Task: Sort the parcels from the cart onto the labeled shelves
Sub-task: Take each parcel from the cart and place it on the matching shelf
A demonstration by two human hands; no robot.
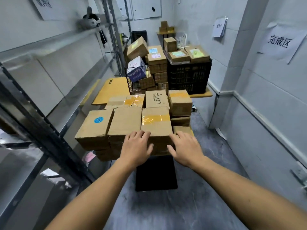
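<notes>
Head view. Both hands reach to the near edge of a stack of cardboard parcels on the cart. The left hand (136, 147) lies with spread fingers on the near left corner of the taped box (156, 125); the right hand (186, 146) brackets its near right corner, fingers open. Neither hand has closed; the box sits unlifted, touching the plain box (125, 121) at its left. A box with a blue sticker (95, 124) stands further left. Metal shelves (54, 83) run along the left wall. Judgement: the step is best done by gripping opposite sides, lifting straight up clear of neighbours, then reading the label before turning left.
</notes>
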